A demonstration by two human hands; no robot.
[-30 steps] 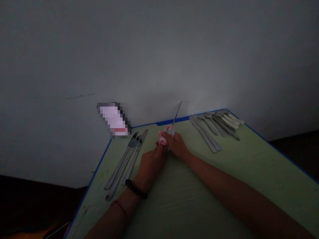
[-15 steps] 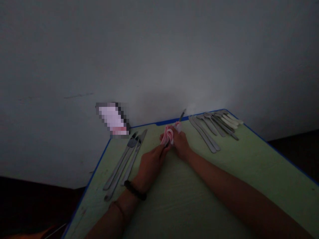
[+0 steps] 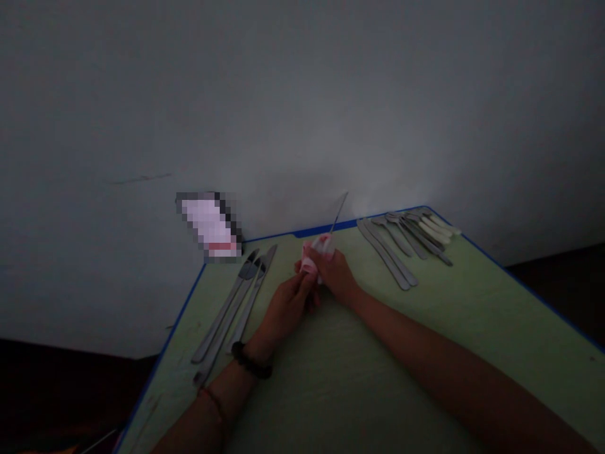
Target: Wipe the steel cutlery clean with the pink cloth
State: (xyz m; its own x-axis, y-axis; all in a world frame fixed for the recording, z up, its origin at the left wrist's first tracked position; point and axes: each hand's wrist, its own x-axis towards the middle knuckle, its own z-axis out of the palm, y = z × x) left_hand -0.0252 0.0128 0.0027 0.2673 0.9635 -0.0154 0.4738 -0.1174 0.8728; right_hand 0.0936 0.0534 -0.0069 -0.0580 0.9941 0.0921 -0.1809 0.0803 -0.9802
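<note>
Both hands meet near the far edge of the green table [image 3: 425, 353]. My right hand [image 3: 333, 272] is closed around a pink-and-white cloth [image 3: 312, 255] wrapped about a knife [image 3: 339, 213], whose thin blade pokes up and away past the cloth. My left hand [image 3: 283, 309] is closed on the near end of that knife, its handle hidden in my fingers. A dark bracelet sits on my left wrist.
Three knives [image 3: 234, 309] lie side by side on the left of the table. Several pieces of cutlery [image 3: 406, 243], some with white handles, lie in a row at the far right corner. A blurred pale object [image 3: 210, 226] stands against the grey wall.
The cloth slid along the knife: half a second ago it was further up with little blade showing, now it is back down and more blade sticks out.
</note>
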